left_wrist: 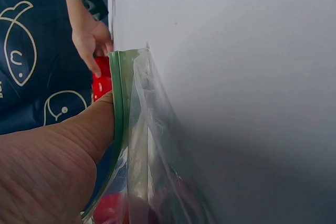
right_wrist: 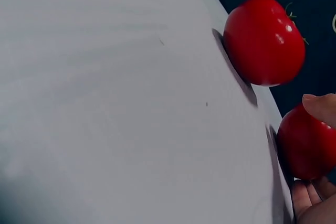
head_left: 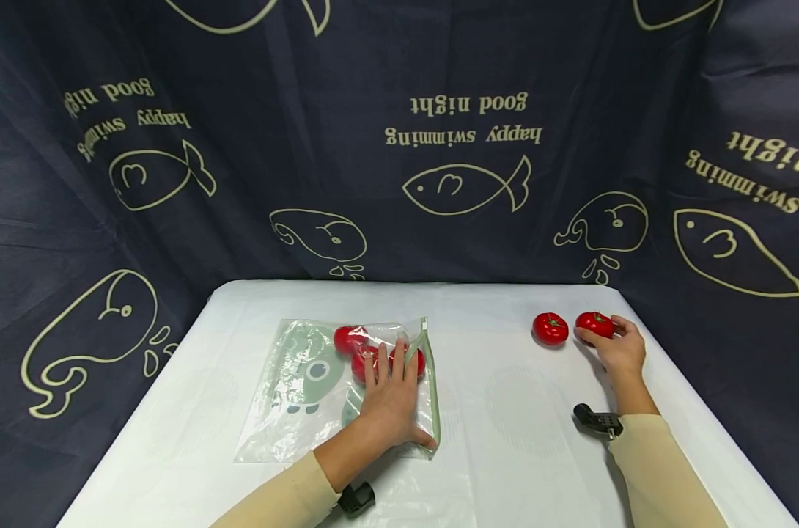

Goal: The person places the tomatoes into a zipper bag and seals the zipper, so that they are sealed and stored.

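On the left half of the table lies a clear zip bag (head_left: 257,433) with a green print and a green zip edge (left_wrist: 119,98). Three red tomatoes (head_left: 350,339) show through its plastic. My left hand (head_left: 388,411) rests on the bag, fingers extended over two of the tomatoes and thumb at the zip edge. At the far right, my right hand (head_left: 625,356) grips a red tomato (head_left: 592,323) between thumb and fingers; the right wrist view shows this gripped tomato (right_wrist: 304,145) near the table surface. Just left of it sits another tomato (head_left: 550,329), apart from the hand.
A white cover lies over the table (head_left: 492,469). Behind and around it hangs a dark blue cloth (head_left: 347,95) with fish and whale drawings. The right-hand tomatoes are near the table's far right edge.
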### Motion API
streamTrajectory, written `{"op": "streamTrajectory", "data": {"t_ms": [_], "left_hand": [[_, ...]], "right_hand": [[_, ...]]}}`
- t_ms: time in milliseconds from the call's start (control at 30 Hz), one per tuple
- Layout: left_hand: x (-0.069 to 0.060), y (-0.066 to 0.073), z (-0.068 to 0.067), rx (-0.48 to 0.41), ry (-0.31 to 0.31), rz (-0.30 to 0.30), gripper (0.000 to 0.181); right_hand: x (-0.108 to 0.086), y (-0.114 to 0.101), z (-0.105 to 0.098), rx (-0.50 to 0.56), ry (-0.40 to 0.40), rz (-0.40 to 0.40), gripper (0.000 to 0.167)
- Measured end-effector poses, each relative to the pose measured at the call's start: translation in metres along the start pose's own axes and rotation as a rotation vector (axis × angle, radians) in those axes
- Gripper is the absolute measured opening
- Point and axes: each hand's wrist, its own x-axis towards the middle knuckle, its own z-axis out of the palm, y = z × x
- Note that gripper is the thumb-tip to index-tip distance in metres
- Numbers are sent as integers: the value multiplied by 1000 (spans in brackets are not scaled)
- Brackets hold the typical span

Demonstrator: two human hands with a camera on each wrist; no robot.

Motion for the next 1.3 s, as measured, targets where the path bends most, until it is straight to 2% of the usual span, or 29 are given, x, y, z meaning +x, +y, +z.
{"op": "streamTrajectory", "data": {"t_ms": [533, 1000, 1300], "left_hand": [[1, 0, 1, 17, -6, 0, 152], [0, 1, -1, 19, -8, -5, 151], [0, 0, -2, 23, -14, -5, 151]], "right_hand": [[-3, -2, -2, 48, -1, 50, 88], [-10, 2, -7, 41, 1, 24, 89], [-22, 0, -8, 22, -9, -6, 88]]}}
